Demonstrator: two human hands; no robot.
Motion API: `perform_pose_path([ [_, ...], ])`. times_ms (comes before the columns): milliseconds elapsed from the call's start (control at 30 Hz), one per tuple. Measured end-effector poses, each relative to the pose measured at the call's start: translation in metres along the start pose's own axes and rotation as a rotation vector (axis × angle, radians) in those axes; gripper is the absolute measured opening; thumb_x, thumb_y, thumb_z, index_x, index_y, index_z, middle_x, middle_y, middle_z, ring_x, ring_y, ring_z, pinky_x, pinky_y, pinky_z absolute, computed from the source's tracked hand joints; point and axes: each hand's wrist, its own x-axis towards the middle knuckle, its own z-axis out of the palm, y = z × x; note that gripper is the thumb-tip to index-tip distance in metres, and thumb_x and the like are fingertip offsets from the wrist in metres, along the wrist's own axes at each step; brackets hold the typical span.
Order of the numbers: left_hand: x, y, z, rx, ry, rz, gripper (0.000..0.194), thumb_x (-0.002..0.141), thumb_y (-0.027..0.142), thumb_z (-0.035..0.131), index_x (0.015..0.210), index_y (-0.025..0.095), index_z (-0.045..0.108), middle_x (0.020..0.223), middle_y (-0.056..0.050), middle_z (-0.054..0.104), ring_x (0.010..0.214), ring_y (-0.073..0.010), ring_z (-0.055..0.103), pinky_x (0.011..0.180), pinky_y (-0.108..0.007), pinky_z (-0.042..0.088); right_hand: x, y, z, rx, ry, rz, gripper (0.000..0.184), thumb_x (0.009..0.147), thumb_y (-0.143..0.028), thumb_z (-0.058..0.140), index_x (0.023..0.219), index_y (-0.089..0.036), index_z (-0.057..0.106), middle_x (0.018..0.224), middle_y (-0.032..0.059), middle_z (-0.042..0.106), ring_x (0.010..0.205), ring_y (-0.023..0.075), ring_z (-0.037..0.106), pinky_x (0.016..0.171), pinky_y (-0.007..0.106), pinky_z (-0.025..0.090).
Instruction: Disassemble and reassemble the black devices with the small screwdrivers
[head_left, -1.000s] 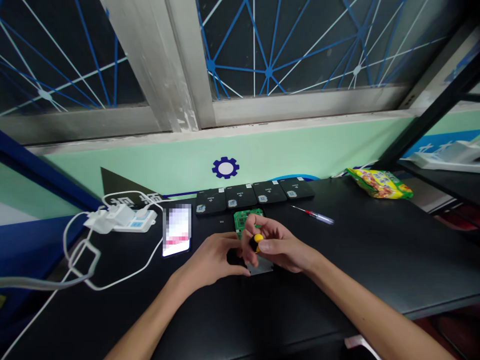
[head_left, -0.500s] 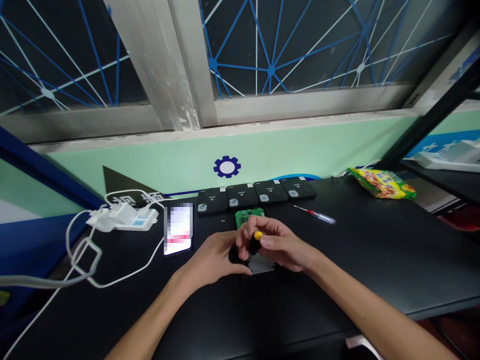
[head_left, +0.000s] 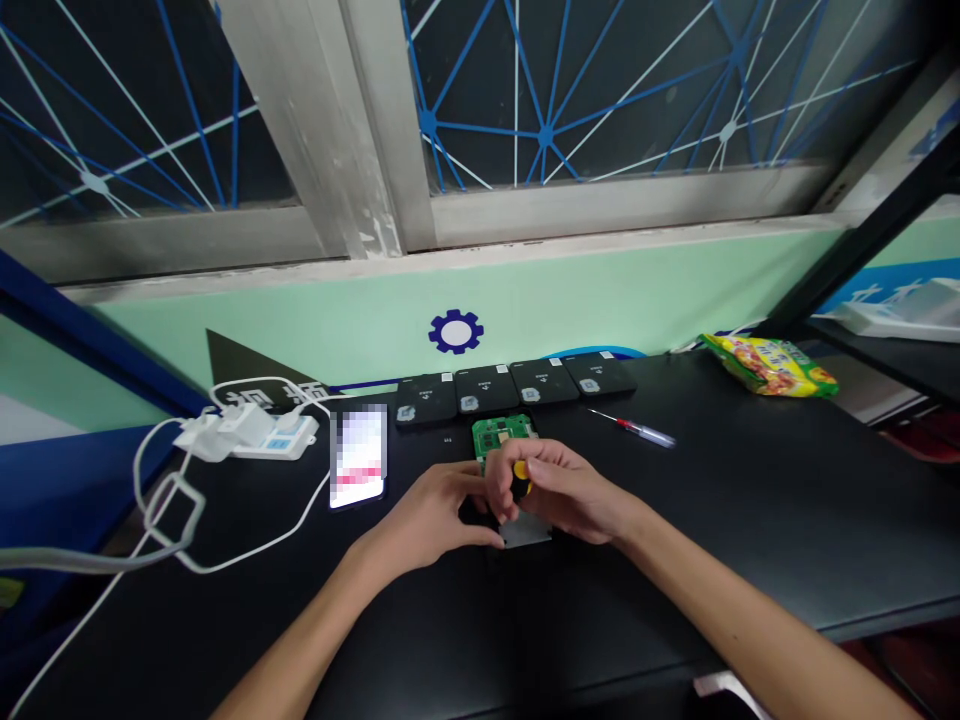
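My right hand [head_left: 566,487] is closed around a short, stubby handle in yellow and black, which looks like a screwdriver [head_left: 522,482]; its tip is hidden. Beneath it lies an opened electronic device, with a green circuit board [head_left: 506,428] at the far end and a grey metal plate [head_left: 526,530] at the near end. My left hand [head_left: 442,510] grips this device by its left side, thumb at the near edge and fingers partly hidden behind my right hand.
Several flat black boxes [head_left: 484,391] stand in a row along the wall. A slim screwdriver [head_left: 645,433] lies to the right, with a yellow-green snack bag [head_left: 772,366] beyond. On the left are a phone [head_left: 358,460] and a white power strip [head_left: 277,437] with looping cables.
My right hand has turned slightly and the handle has tilted, its yellow end now lower and more to the right. My left hand stays on the device.
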Motion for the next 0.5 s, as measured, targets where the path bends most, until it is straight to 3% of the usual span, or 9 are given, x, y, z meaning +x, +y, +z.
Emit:
perform_pose_path([
  [200, 0.0008, -0.0056, 0.0030, -0.019, 0.009, 0.030, 0.024, 0.079, 0.035, 0.094, 0.093, 0.023, 0.078, 0.091, 0.000, 0.076, 0.085, -0.0206, 0.071, 0.082, -0.033, 0.056, 0.0007, 0.0028, -0.0046, -0.009, -0.010, -0.011, 0.031, 0.096, -0.048, 0.080, 0.097, -0.017, 0.077, 0.096, 0.0061, 0.063, 0.082, 0.0173, 0.060, 0.077, 0.030, 0.050],
  [500, 0.0007, -0.0048, 0.0028, 0.068, 0.037, 0.048, 0.023, 0.074, 0.022, 0.096, 0.085, 0.022, 0.076, 0.093, 0.001, 0.077, 0.080, -0.0185, 0.070, 0.076, -0.030, 0.053, 0.0047, 0.0035, -0.0062, -0.031, 0.030, -0.076, 0.025, 0.088, -0.037, 0.089, 0.097, -0.020, 0.072, 0.093, 0.0034, 0.065, 0.080, 0.0184, 0.064, 0.075, 0.033, 0.053],
])
